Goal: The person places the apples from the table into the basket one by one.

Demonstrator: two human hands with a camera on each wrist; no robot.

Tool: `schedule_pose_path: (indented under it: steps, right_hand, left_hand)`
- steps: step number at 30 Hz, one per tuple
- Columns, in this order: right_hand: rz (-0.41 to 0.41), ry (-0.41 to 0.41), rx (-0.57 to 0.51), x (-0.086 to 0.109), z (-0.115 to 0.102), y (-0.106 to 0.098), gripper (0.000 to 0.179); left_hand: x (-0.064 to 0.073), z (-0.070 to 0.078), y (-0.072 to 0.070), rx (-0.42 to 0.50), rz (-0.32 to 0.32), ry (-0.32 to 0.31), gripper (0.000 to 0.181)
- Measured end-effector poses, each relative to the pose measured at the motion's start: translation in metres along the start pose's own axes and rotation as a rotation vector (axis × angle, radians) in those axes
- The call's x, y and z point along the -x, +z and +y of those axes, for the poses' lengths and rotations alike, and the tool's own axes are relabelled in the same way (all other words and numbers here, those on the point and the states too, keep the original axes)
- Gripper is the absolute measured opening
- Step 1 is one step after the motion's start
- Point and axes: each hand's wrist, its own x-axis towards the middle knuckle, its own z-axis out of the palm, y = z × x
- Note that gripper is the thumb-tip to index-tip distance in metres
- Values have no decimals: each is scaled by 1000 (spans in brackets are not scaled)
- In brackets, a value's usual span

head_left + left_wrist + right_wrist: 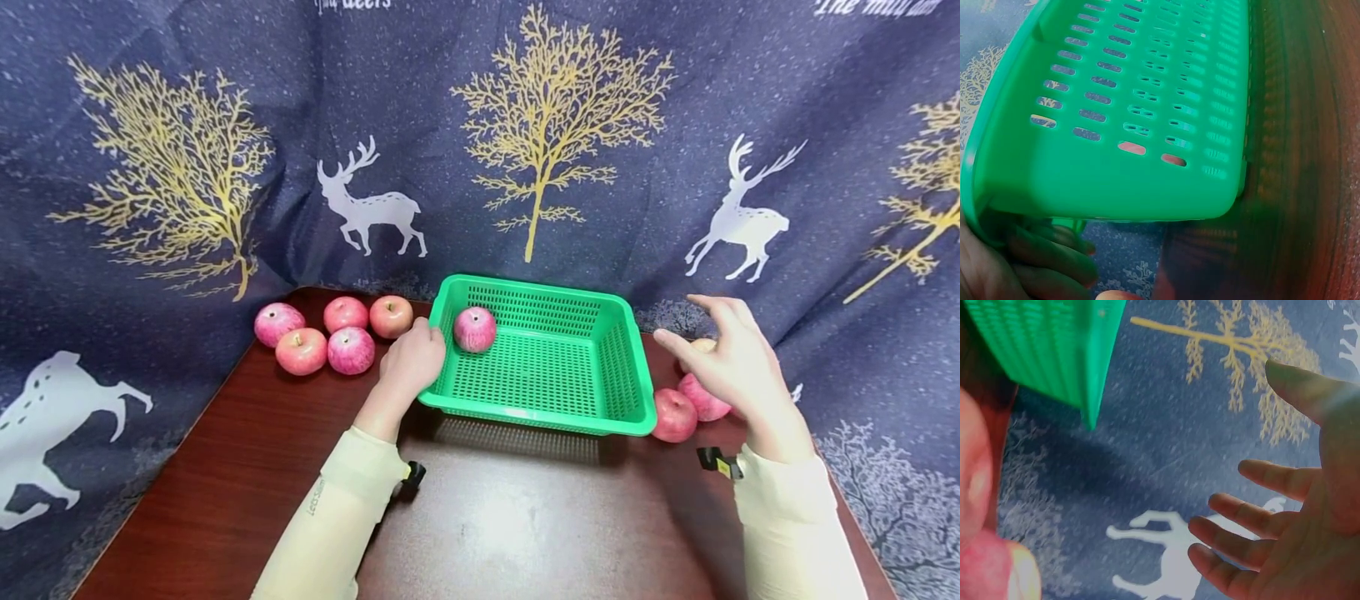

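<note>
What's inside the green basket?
One apple is inside the basket, near the end the left hand grips. I see nothing else there. The apple hides what's right under it.

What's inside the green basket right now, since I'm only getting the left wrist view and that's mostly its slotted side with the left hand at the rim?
Observer: From the head view, a single pinkish-red apple sits in the green basket, toward its left end.
Operator: Okay, is anything being held over on the right?
Observer: No, the right hand is empty, its palm and spread fingers plain in the right wrist view.
Operator: And what's to the left of the basket?
Observer: Five more apples, grouped on the table in the head view.
</note>
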Motion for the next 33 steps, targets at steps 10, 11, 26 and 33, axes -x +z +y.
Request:
schedule_pose_path:
  steps: [10, 11, 26, 33]
  right_hand:
    - [35, 27, 20, 11, 29, 5, 77]
    - [32, 32, 20, 12, 31, 5, 76]
    - [48, 86, 16, 15, 68, 5, 78]
    - [68, 150, 20, 15, 92, 2, 81]
  left_hand:
    - [0, 1, 1, -3, -1, -2, 50]
    - [1, 1, 1, -3, -1, -3, 50]
    - [2, -1, -6, -26, 1, -34, 49]
    - [3, 1, -5, -15, -6, -26, 50]
